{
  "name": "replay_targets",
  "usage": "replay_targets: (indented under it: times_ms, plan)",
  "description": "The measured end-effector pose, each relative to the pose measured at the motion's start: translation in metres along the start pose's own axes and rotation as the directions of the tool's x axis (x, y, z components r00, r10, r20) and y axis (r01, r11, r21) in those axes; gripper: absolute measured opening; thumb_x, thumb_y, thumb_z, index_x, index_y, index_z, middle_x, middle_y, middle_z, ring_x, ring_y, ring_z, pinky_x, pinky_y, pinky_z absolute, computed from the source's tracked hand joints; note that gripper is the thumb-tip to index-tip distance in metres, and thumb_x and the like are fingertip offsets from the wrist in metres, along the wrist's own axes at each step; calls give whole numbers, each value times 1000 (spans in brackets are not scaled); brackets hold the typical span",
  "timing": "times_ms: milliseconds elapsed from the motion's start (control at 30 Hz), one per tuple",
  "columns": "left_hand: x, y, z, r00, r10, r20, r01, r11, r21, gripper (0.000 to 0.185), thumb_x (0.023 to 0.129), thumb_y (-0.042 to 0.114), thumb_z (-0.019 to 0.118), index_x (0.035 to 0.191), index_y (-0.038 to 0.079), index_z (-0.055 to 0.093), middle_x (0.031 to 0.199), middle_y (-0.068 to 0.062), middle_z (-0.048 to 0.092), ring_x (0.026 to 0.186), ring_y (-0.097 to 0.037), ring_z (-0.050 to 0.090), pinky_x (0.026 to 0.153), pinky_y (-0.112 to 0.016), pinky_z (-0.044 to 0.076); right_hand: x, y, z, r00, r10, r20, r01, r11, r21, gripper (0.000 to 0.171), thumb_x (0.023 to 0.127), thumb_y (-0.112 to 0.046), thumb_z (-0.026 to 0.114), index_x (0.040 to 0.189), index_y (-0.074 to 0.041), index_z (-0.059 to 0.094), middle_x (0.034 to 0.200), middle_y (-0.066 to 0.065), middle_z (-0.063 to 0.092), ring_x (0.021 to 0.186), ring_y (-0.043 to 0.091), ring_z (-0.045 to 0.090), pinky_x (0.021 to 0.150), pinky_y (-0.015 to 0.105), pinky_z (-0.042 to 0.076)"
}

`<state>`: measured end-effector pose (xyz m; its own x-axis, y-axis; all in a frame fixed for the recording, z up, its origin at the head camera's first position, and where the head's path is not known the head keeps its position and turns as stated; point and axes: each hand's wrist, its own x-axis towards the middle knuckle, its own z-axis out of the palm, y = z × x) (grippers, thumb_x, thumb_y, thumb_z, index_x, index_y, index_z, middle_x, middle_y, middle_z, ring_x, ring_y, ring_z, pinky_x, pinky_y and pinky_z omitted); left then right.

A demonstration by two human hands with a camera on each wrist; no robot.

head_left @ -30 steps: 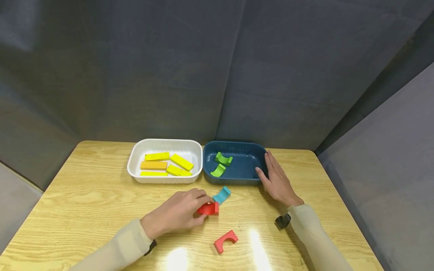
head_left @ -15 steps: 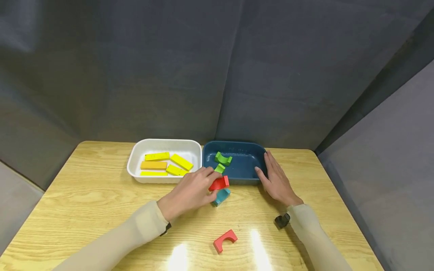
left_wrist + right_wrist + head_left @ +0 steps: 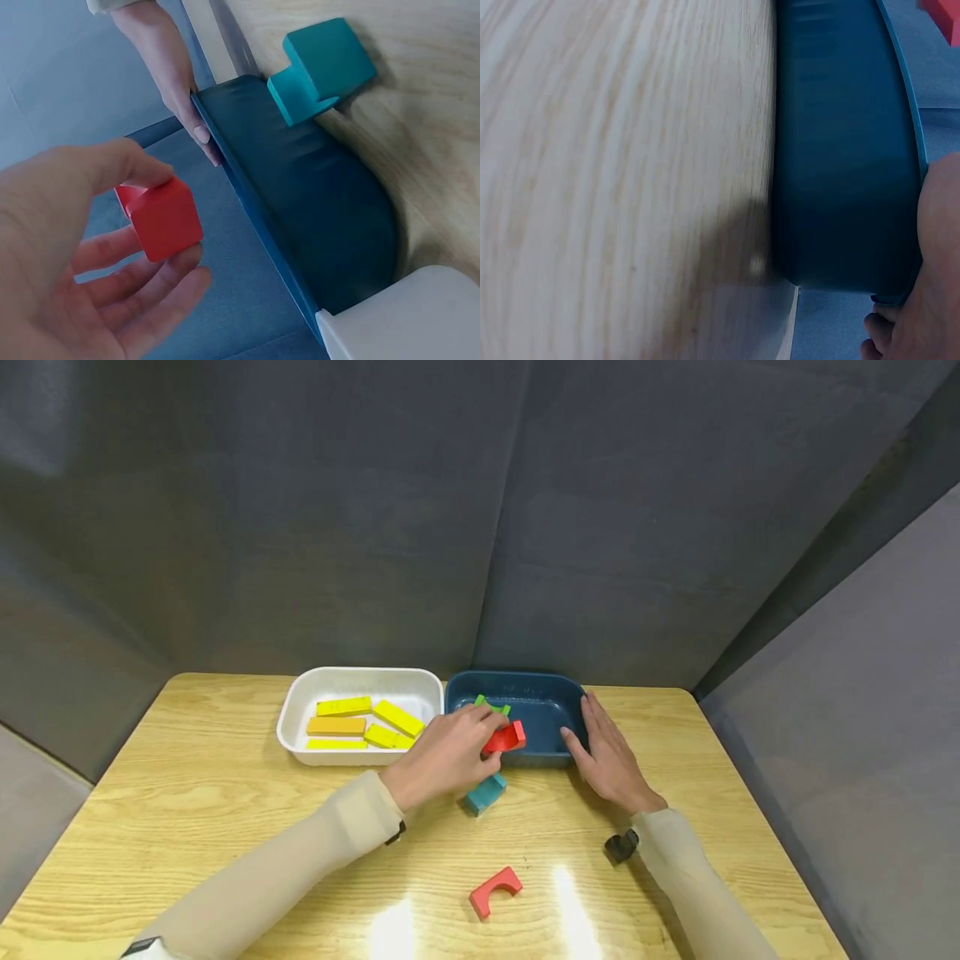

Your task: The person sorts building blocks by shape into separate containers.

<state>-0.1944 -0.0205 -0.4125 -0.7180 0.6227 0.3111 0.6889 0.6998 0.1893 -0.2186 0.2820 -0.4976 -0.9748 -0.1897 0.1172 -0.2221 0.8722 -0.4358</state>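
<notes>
In the head view my left hand (image 3: 457, 745) pinches a red arch block (image 3: 507, 738) over the near left part of the dark blue bin (image 3: 555, 760). The left wrist view shows this red block (image 3: 166, 219) between thumb and fingers, above the rim. My right hand (image 3: 617, 764) rests on the bin's right end, its fingers straight along the side and its thumb at the near rim. A green arch block (image 3: 495, 707) inside the bin is partly hidden by my left hand. A teal arch block (image 3: 486, 794) lies on the table just before the bin.
Left of the blue bin, a white bin (image 3: 360, 758) stands right beside it, holding several yellow blocks (image 3: 397, 718) and an orange block (image 3: 336, 727). Another red arch block (image 3: 495, 892) lies nearer on the wooden table (image 3: 187, 793). Dark cloth (image 3: 360, 527) hangs behind the table.
My left hand has carried the red arch block away from me and to the right, from above the table to over the blue bin. My right hand stays at the bin's end.
</notes>
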Motion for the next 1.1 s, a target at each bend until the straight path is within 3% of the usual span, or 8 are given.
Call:
replay_targets:
  times_ms: [267,500,900,1100]
  plan:
    - [17,-2,10,1000,15,21,-15,1000,18,43,94,26,80,132,8,71,115,-7,71,92,-19,67,79,-30,63,0,-1,0,1000,14,16,-14,1000,2,84,114,-54,41,172,-2,10,181,12,2,166,38,9,131,63,14]
    - [24,-4,22,997,69,-46,-64,993,101,39,93,25,77,128,9,72,112,-6,71,89,-19,66,73,-28,63,0,0,0,1000,14,8,-14,1000,-4,83,114,-54,40,172,-3,10,181,12,2,165,39,10,131,63,15]
    - [34,-9,36,997,54,-49,-48,991,124,40,95,27,75,130,9,71,115,-6,71,92,-19,66,72,-27,63,0,1,2,1000,3,0,-3,1000,7,84,114,-56,39,172,-3,10,181,10,1,165,39,10,131,64,15]
    - [39,-10,40,999,40,-21,-36,991,132,42,95,29,75,132,9,70,115,-6,71,92,-19,66,72,-28,62,0,2,2,1000,0,-3,0,1000,8,84,114,-56,39,172,-4,10,181,10,1,165,39,11,131,64,15]
